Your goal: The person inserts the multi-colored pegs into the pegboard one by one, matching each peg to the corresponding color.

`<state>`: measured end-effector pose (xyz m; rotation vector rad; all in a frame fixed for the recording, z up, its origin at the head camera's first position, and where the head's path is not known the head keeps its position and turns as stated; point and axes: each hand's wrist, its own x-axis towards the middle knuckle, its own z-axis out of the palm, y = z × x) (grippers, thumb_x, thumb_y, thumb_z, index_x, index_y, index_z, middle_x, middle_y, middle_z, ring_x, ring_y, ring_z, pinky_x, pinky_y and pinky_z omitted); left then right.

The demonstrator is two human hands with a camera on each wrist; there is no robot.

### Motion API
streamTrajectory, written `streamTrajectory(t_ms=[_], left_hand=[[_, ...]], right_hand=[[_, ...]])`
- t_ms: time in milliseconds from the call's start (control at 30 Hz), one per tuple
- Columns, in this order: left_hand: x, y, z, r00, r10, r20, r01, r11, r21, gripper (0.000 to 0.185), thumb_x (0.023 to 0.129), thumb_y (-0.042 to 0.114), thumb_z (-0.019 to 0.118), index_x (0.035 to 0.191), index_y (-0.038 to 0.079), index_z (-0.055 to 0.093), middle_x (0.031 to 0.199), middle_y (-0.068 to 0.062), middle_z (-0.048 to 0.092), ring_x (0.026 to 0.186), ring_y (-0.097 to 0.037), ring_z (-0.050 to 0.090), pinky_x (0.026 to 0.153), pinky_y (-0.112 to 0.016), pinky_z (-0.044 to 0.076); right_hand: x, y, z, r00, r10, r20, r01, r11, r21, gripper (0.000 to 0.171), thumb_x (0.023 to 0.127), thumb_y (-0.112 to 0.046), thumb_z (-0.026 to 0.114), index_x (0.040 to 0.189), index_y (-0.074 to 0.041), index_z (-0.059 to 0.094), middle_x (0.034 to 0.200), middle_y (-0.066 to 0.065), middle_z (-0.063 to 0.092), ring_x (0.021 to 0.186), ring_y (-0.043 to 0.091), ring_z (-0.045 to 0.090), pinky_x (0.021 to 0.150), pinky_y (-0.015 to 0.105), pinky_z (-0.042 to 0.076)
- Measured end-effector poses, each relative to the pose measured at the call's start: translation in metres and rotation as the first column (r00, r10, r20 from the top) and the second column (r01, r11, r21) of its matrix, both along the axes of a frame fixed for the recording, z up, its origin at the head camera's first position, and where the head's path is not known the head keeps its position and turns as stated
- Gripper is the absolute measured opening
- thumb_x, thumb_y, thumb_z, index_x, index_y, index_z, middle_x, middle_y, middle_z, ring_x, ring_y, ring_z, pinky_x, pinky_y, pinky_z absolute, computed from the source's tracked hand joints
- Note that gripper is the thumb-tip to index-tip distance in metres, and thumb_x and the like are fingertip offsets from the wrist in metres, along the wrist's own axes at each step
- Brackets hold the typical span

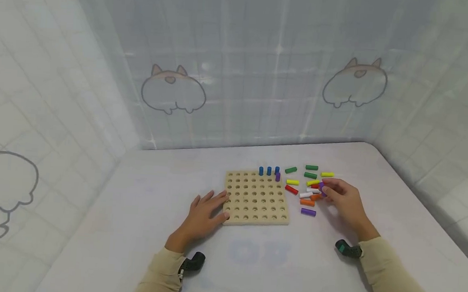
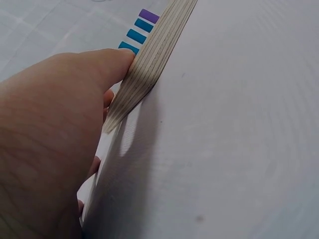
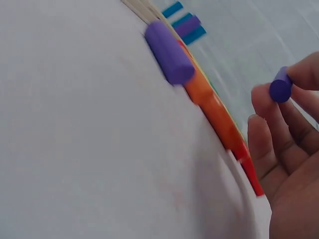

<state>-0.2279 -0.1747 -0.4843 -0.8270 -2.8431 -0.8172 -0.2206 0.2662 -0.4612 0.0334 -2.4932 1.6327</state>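
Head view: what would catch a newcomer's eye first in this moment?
The wooden pegboard at the table's middle, with three blue pegs and one purple peg standing along its far edge. Just right of it lies a bright scatter of loose pegs in green, yellow, red, white, orange and purple. The right hand pinches a purple peg over that scatter, while the left hand rests against the board's left edge.

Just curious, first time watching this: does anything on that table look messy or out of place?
Nothing damaged. Loose coloured wooden pegs lie scattered right of the square wooden pegboard; the right hand pinches a purple peg.
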Motion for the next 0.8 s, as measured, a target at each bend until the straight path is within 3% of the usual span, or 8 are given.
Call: streamTrajectory(t_ms=[200, 333, 533, 633, 800], left_hand=[[0.003, 0.002, -0.002, 1.0, 0.011, 0.002, -0.011, 1.0, 0.013, 0.059, 0.101, 0.048, 0.054, 0.151, 0.018, 0.049, 0.159, 0.005, 0.038, 0.148, -0.037, 0.024, 0.113, -0.069, 0.005], [0.001, 0.002, 0.003, 1.0, 0.014, -0.005, -0.014, 1.0, 0.001, 0.059, 0.101, 0.05, 0.052, 0.152, 0.019, 0.048, 0.159, 0.007, 0.037, 0.149, -0.035, 0.023, 0.114, -0.068, 0.005], [-0.002, -0.001, 0.009, 1.0, 0.023, -0.019, -0.023, 1.0, 0.003, 0.058, 0.101, 0.049, 0.053, 0.152, 0.021, 0.048, 0.159, 0.008, 0.036, 0.149, -0.035, 0.024, 0.114, -0.066, 0.005], [0.002, -0.003, 0.007, 1.0, 0.03, -0.001, -0.03, 1.0, -0.004, 0.059, 0.101, 0.05, 0.054, 0.151, 0.021, 0.049, 0.159, 0.008, 0.037, 0.149, -0.034, 0.025, 0.114, -0.066, 0.006], [0.007, -0.001, 0.007, 1.0, 0.006, 0.012, -0.006, 1.0, 0.015, 0.059, 0.101, 0.05, 0.052, 0.152, 0.02, 0.048, 0.159, 0.007, 0.036, 0.149, -0.036, 0.024, 0.114, -0.067, 0.005]], right_hand=[[-0.009, -0.011, 0.003, 0.999, 0.049, -0.021, -0.049, 0.999, -0.013, 0.043, 0.103, -0.027, 0.06, 0.139, -0.004, 0.056, 0.117, 0.018, 0.062, 0.099, 0.027, 0.066, 0.08, 0.024, 0.056], [-0.017, -0.018, 0.011, 0.997, 0.058, -0.041, -0.059, 0.998, -0.024, 0.046, 0.102, -0.031, 0.06, 0.141, -0.006, 0.055, 0.117, 0.017, 0.063, 0.101, 0.029, 0.065, 0.082, 0.026, 0.056], [-0.033, -0.038, 0.023, 0.994, 0.09, -0.068, -0.1, 0.981, -0.166, 0.048, 0.103, -0.032, 0.06, 0.14, -0.003, 0.053, 0.12, 0.024, 0.062, 0.1, 0.029, 0.069, 0.085, 0.033, 0.057], [-0.039, -0.051, 0.024, 0.993, 0.109, -0.055, -0.118, 0.966, -0.23, 0.046, 0.103, -0.028, 0.06, 0.14, -0.002, 0.053, 0.122, 0.025, 0.061, 0.102, 0.028, 0.068, 0.087, 0.035, 0.057], [-0.051, -0.064, 0.026, 0.993, 0.119, 0.005, -0.114, 0.963, -0.243, 0.041, 0.103, -0.024, 0.06, 0.141, -0.008, 0.055, 0.118, 0.018, 0.059, 0.104, 0.028, 0.068, 0.09, 0.038, 0.056]])
